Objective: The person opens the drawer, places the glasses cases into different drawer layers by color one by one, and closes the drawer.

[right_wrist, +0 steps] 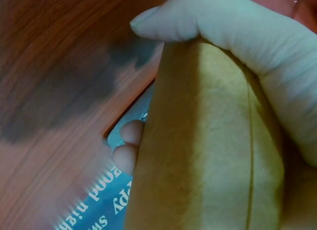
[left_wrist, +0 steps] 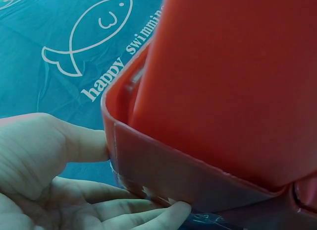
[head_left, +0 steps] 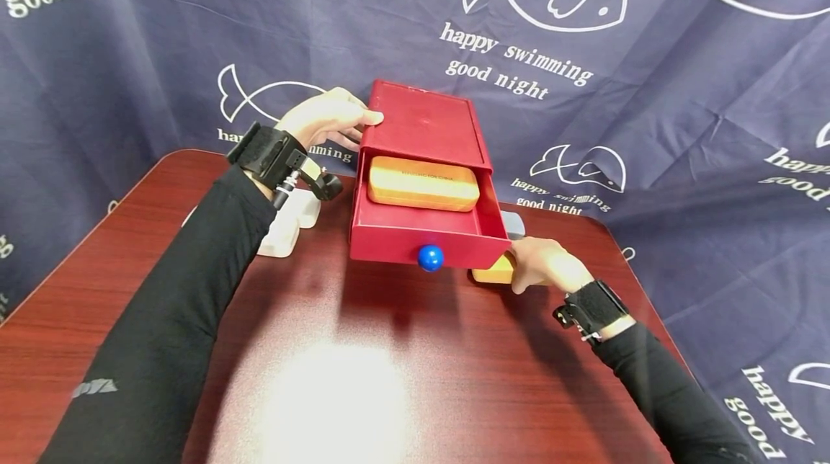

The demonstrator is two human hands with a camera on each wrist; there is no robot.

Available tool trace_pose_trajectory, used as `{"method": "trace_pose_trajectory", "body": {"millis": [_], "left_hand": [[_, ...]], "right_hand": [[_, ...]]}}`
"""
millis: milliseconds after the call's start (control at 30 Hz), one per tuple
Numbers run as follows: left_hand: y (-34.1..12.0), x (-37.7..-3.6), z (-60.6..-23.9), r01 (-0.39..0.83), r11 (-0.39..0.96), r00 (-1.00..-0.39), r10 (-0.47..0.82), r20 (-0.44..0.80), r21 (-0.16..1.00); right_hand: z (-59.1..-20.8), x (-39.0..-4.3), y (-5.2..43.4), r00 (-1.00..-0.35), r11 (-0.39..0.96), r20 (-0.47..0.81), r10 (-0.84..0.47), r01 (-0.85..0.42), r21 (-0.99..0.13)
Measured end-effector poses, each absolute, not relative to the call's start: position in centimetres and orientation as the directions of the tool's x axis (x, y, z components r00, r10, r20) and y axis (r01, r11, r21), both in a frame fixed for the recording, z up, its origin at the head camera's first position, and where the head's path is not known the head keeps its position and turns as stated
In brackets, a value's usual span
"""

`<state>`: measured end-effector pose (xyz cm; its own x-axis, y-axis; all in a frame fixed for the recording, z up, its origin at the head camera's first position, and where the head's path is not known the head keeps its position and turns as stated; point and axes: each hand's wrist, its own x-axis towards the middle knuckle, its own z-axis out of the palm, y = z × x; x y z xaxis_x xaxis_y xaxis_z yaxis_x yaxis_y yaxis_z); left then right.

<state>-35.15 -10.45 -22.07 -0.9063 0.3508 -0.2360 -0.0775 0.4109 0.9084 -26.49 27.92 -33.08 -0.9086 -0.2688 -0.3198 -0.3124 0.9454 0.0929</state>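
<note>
We note the red box near the worktop's far edge, drawer out, one yellow case inside. Left hand grasps its back corner. Right hand grips a second yellow case at the right edge, not yet inside.

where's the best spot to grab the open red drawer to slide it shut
Probably the blue knob: it juts from the middle of the drawer front, facing the person, so coming straight from the near side suits it. The left hand holds the red box at its back left.
</note>
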Motion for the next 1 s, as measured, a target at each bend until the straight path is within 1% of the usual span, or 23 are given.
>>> {"method": "trace_pose_trajectory", "body": {"millis": [367,600,800,1000], "left_hand": [[-10.57,-35.07,-21.86,-0.055,0.408,-0.908,0.359,-0.215,0.911],[-10.08,-35.36,-21.6,-0.117,0.427,-0.903,0.33,-0.275,0.897],[-10.19,-35.36,-21.73,-0.118,0.43,-0.902,0.33,-0.277,0.895],[-10.52,-35.23,-21.9,-0.087,0.4,-0.903,0.356,-0.242,0.912]], "right_hand": [[-33.28,-26.6,28.57,-0.914,0.96,-0.335,-0.227,-0.268,0.079],[-33.39,-26.69,28.76,-0.909,0.958,-0.332,-0.252,-0.284,0.049],[-33.43,-26.74,28.84,-0.908,0.955,-0.321,-0.27,-0.295,0.03],[-33.25,-26.87,28.99,-0.919,0.958,-0.289,-0.269,-0.288,0.022]]}}
